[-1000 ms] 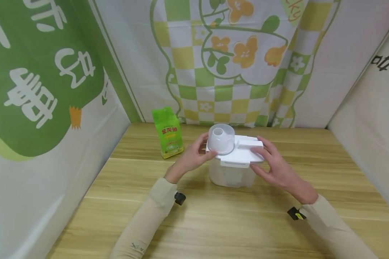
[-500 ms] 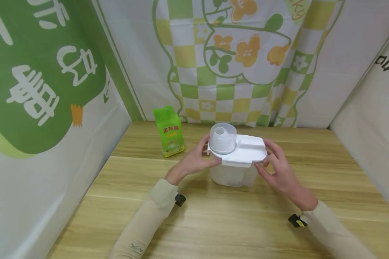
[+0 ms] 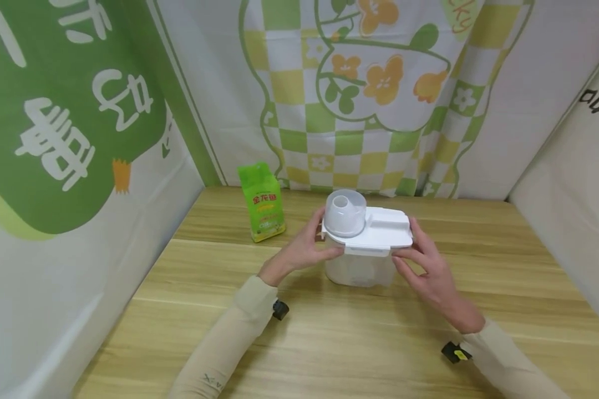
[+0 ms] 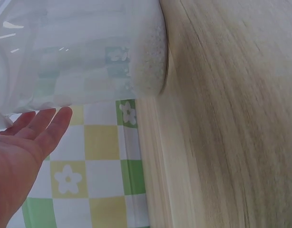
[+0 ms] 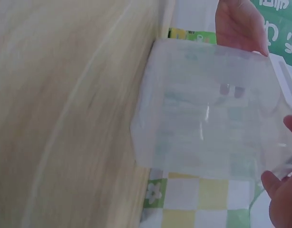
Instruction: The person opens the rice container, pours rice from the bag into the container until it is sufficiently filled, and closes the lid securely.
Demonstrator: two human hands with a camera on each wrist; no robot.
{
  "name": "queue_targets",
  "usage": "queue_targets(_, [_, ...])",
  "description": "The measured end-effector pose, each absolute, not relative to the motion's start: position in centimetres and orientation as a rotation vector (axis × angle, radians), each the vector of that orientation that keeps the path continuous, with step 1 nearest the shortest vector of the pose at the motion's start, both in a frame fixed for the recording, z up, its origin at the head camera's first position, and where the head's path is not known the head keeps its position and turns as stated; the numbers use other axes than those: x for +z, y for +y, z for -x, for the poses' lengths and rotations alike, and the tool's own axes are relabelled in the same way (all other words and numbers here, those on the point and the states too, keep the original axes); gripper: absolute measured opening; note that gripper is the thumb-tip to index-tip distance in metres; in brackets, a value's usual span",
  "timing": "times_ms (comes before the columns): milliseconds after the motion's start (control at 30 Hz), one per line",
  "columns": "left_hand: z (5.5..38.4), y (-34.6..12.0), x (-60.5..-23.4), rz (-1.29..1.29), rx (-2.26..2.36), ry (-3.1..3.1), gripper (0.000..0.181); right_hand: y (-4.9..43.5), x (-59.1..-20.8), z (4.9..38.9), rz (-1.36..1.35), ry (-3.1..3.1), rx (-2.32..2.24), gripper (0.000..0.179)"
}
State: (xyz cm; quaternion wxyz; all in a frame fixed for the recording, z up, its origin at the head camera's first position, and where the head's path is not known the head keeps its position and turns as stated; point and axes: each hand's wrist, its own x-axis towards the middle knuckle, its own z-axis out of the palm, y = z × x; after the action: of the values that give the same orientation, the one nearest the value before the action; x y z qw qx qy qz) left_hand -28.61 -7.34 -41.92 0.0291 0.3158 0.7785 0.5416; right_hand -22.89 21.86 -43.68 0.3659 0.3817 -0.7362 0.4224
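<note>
A clear plastic storage container (image 3: pixel 356 272) stands upright on the wooden table with a white lid (image 3: pixel 386 239) on top. A translucent measuring cup (image 3: pixel 346 219) sits upside down over the lid's left part. My left hand (image 3: pixel 304 246) holds the left end near the lid, thumb at the front edge, fingers round the far side. My right hand (image 3: pixel 431 274) grips the right end at the rim, thumb below the lid's edge. In the left wrist view, white grains like rice (image 4: pixel 150 57) lie at the container's bottom. The lid's far edge is hidden.
A bright green packet (image 3: pixel 263 205) with red lettering stands behind and left of the container. The wooden table (image 3: pixel 339 343) ends at a checkered, flowered backdrop (image 3: pixel 339 138). Printed cloth walls rise at the left and right.
My right hand has slid off the lid's handle to the right end of the rim. My left thumb has moved from beside the cup down to the lid's front edge.
</note>
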Motion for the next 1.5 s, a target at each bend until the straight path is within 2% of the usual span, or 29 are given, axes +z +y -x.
queue_targets(33, [28.6,-7.3,-41.9,-0.973,1.669,2.402,0.100,21.8,-43.7,22.7,-0.944,-1.917,1.108,0.006])
queue_targets(133, [28.6,-7.1,-42.0,-0.956,1.665,2.417,0.100,21.5,-43.9,22.2,-0.837,-1.986,1.232,0.023])
queue_targets(333, [28.8,-6.6,-41.7,-0.935,1.695,2.444,0.097,21.1,-43.6,21.6,-0.572,-2.120,1.673,0.014])
queue_targets(533, [28.9,-6.0,-41.4,-0.915,1.754,2.449,0.095,20.8,-43.1,21.3,-0.297,-2.278,1.752,0.029])
queue_targets(767, [29.0,-5.7,-41.5,-0.917,1.799,2.473,0.095,20.1,-42.8,21.4,-0.199,-2.238,1.846,0.029])
queue_targets(1000, [29.1,-5.4,-41.7,-0.923,1.794,2.521,0.092,19.3,-42.7,21.8,-0.110,-2.127,1.967,0.007])
queue_targets(1300, [29.1,-5.3,-41.6,-0.951,1.824,2.527,0.089,17.9,-42.5,22.4,0.002,-1.885,2.104,0.022])
queue_targets(1500, [29.5,-5.4,-42.0,-0.990,1.818,2.579,0.085,17.3,-42.5,22.6,0.023,-1.871,2.113,0.022])
